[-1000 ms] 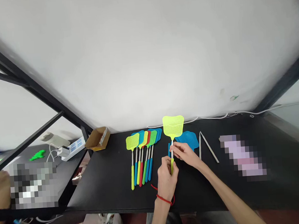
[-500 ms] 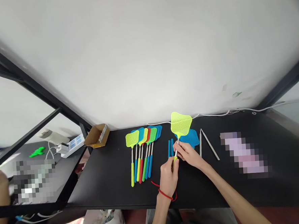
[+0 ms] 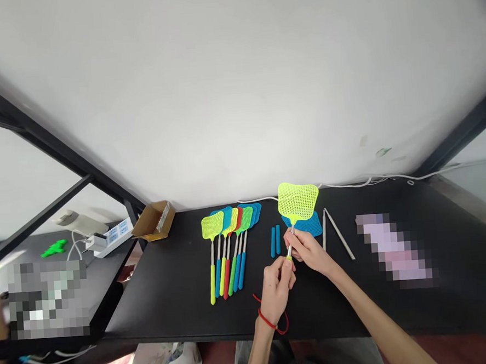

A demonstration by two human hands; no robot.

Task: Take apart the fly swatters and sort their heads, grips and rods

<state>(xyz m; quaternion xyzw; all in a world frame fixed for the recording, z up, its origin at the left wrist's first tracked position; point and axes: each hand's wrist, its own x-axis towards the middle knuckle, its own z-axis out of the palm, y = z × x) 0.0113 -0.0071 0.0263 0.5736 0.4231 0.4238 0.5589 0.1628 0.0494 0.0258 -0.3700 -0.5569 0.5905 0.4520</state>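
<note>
Reaches both bare arms in over the near edge of the counter (image 3: 171, 296). Slants the left forearm (image 3: 261, 343) steeply inward and the right forearm (image 3: 368, 312) diagonally from the right. Holds the left grip (image 3: 279, 283) closer to the near edge, with fingers curled and back up. Holds the right grip (image 3: 307, 248) just beyond, toward the far edge, with thumb and fingers pinched closed.

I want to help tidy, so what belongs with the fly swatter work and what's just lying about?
Probably the work:
yellow fly swatter, held by left hand and right hand
row of fly swatters
blue handles
blue mesh heads
pale rods

Probably just lying about:
cardboard box
power strip
green object, too unclear to name
white plastic bag
</note>
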